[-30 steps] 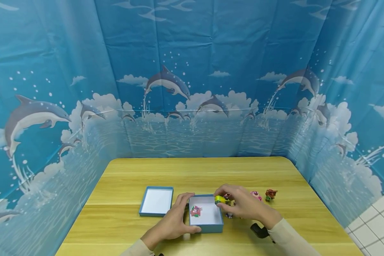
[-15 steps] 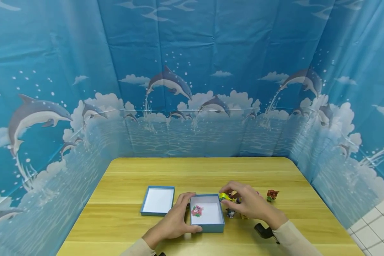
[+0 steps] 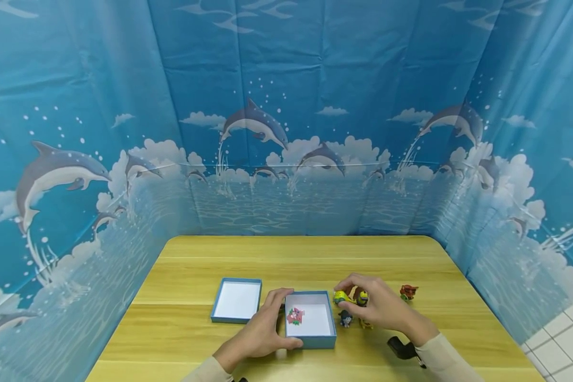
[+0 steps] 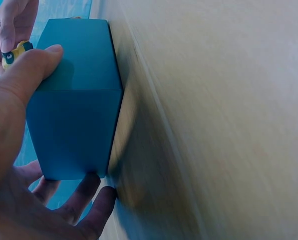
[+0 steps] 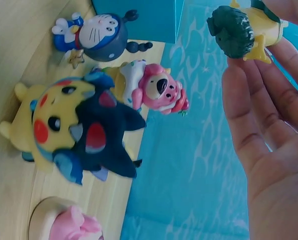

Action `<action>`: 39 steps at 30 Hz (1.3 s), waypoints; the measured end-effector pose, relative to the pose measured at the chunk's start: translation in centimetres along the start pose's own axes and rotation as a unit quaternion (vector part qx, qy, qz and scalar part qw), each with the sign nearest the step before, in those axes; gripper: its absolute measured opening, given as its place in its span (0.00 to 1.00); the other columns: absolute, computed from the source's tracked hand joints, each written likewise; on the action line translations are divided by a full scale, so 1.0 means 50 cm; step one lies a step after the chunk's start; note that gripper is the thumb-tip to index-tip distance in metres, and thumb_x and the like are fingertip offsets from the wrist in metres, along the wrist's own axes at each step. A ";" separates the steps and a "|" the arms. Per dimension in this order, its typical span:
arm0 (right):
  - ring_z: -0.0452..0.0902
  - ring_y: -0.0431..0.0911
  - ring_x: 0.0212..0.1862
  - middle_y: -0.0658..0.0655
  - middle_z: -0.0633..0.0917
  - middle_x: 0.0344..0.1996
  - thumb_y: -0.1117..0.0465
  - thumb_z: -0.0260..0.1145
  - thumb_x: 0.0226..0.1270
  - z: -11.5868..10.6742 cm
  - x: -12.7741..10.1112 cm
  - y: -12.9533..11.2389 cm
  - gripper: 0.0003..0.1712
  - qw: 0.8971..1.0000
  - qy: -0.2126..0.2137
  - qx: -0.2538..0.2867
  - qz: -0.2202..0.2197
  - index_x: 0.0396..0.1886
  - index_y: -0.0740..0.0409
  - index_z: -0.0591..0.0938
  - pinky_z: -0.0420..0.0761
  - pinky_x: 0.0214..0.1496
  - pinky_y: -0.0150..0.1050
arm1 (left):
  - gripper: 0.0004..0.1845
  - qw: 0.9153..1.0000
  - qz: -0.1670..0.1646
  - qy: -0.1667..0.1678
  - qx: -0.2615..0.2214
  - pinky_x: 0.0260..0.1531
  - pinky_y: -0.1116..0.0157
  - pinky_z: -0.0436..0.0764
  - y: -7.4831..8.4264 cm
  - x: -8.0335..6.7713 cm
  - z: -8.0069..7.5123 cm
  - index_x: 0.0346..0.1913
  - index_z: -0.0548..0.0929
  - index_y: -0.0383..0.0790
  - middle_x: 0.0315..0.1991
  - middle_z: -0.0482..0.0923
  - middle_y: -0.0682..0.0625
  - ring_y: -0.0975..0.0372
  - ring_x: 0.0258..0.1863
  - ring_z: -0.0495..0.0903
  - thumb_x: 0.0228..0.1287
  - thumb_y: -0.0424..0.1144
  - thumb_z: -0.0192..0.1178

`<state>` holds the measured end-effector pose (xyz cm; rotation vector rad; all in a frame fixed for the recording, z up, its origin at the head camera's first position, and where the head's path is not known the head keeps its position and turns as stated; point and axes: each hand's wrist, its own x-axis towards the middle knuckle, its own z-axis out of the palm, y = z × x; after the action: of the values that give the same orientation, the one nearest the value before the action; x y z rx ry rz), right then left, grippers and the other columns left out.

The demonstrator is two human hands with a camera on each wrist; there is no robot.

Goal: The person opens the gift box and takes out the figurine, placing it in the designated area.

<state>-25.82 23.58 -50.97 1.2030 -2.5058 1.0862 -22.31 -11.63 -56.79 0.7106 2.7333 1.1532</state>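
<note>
My left hand (image 3: pixel 267 329) holds the blue open box (image 3: pixel 311 340), thumb against its front wall and fingers round its left side. Inside the box a pink and green figure (image 3: pixel 295 316) lies at the left. My right hand (image 3: pixel 377 302), just right of the box, pinches a small yellow figurine with a green top (image 5: pixel 233 32). Below it in the right wrist view stand a blue-and-white cat figurine (image 5: pixel 96 32), a pink bear figurine (image 5: pixel 158 87) and a yellow figurine with a dark eared hood (image 5: pixel 59 120).
A shallow blue lid (image 3: pixel 236 300) with a white inside lies left of the box. A reddish-brown figurine (image 3: pixel 408 292) stands right of my right hand. A pink figurine (image 5: pixel 75 225) shows low in the right wrist view. A dolphin-print curtain (image 3: pixel 277 201) surrounds the wooden table (image 3: pixel 181 270).
My right hand has moved right with the yellow and green figurine, from over the box's right edge to beside it. My left hand stays on the box.
</note>
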 end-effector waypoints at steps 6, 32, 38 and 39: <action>0.94 0.41 0.51 0.54 0.97 0.55 0.63 0.79 0.82 -0.008 -0.008 0.000 0.16 1.000 0.012 0.015 -0.013 0.63 0.47 0.90 0.96 0.49 0.40 | 0.65 1.000 -0.006 -0.005 -0.004 0.78 0.38 0.83 0.004 -0.002 -0.002 0.94 0.57 0.58 0.91 0.60 0.48 0.46 0.80 0.78 0.64 0.65 0.87; 0.96 0.46 0.52 0.59 0.96 0.57 0.64 0.78 0.83 -0.037 -0.042 0.012 0.17 1.000 0.016 -0.017 0.000 0.66 0.58 0.91 0.97 0.49 0.40 | 0.64 1.000 0.000 -0.004 -0.011 0.77 0.38 0.84 0.011 -0.006 -0.006 0.94 0.57 0.58 0.91 0.60 0.47 0.46 0.80 0.79 0.64 0.63 0.87; 0.96 0.48 0.54 0.61 0.95 0.58 0.64 0.77 0.84 -0.045 -0.049 0.015 0.17 1.000 0.013 -0.016 0.009 0.67 0.58 0.91 0.97 0.50 0.39 | 0.64 1.000 0.002 -0.003 -0.012 0.77 0.36 0.83 0.012 -0.007 -0.006 0.94 0.57 0.58 0.91 0.61 0.46 0.45 0.80 0.79 0.64 0.62 0.87; 0.97 0.48 0.54 0.61 0.95 0.58 0.63 0.77 0.84 -0.047 -0.051 0.015 0.17 1.000 0.013 -0.018 0.011 0.67 0.57 0.91 0.97 0.50 0.39 | 0.64 1.000 0.002 -0.003 -0.012 0.77 0.36 0.83 0.012 -0.007 -0.006 0.94 0.57 0.58 0.91 0.61 0.46 0.44 0.80 0.78 0.64 0.62 0.87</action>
<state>-25.07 27.02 -50.77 1.1470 -2.5132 1.0516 -21.86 -11.63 -56.17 0.7170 2.7097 1.1797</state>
